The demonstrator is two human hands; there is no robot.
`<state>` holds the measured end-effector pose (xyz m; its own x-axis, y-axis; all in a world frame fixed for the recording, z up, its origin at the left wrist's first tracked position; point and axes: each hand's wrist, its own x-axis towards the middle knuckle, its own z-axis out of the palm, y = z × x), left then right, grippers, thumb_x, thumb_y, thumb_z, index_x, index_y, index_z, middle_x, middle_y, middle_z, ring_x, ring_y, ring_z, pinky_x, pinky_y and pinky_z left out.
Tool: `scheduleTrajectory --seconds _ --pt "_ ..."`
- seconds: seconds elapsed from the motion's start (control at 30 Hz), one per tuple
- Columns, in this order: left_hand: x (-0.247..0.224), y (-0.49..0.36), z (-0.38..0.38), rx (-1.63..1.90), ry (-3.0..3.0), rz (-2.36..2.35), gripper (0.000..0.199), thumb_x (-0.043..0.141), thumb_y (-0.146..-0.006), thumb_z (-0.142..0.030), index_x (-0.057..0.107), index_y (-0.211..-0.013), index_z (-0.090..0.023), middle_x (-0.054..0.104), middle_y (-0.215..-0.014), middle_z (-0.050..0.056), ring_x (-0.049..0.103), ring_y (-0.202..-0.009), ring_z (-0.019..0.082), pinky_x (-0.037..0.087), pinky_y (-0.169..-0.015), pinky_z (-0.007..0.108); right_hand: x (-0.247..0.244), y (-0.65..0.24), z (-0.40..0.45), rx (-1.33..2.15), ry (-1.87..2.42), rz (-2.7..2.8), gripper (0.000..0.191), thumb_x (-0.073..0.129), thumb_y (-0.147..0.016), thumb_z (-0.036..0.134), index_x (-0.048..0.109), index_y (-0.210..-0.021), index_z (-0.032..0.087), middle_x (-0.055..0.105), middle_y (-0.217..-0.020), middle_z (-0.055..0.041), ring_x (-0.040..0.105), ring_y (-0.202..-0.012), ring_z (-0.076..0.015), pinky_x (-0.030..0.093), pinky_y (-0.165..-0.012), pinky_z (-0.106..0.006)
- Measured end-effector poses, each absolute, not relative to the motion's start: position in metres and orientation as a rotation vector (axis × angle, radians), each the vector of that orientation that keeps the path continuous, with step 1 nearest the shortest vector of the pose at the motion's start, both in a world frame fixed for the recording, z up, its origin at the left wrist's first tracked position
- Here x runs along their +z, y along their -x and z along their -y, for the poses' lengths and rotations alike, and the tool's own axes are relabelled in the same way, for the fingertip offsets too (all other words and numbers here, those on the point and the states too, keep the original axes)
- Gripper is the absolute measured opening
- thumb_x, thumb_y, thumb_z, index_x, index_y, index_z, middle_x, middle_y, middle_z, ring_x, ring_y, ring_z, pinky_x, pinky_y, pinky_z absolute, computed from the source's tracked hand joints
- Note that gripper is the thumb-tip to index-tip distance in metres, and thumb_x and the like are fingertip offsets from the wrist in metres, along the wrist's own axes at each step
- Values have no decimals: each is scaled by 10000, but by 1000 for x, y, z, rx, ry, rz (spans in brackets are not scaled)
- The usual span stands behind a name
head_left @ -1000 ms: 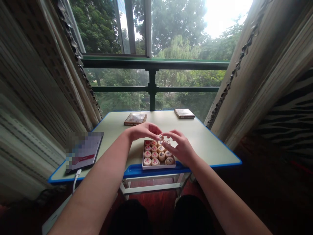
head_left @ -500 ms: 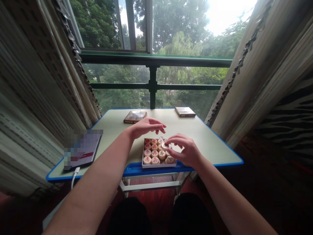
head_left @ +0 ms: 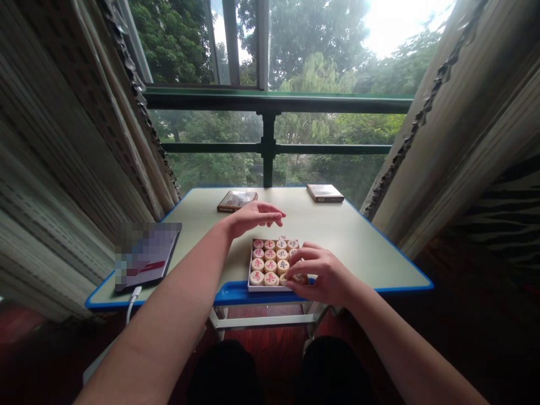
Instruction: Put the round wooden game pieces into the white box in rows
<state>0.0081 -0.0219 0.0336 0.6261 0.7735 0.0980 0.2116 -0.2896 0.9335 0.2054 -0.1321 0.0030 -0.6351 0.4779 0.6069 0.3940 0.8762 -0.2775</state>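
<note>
A shallow white box at the table's near edge holds rows of round wooden chess pieces with red or black characters. My right hand is over the box's right side, its thumb and fingers closing round a piece at the near right corner; the fingers partly cover the pieces there. Beyond the box's far edge one more piece shows. My left hand hovers past the box's far left corner, fingers loosely stretched and nothing in them.
Two flat brown boxes, one at the back left and one at the back right, lie on the pale table. A dark tablet-like device with a white cable lies at the left edge. Curtains flank the window.
My right hand has moved nearer and down, from the box's far right part to its near right corner. The piece it held higher up now sits among the far rows. The view has shifted slightly.
</note>
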Motion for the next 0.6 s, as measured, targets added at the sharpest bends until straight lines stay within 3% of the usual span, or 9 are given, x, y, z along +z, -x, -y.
scheduleTrajectory --seconds 0.6 --pt "33 -5 20 605 -1815 -864 494 666 -666 -488 666 -995 -120 668 -852 97 519 -742 142 372 -655 270 4 -210 130 250 549 2411 129 586 -785 218 706 -739 214 660 -761 -32 497 -609 -109 401 -691 -300"
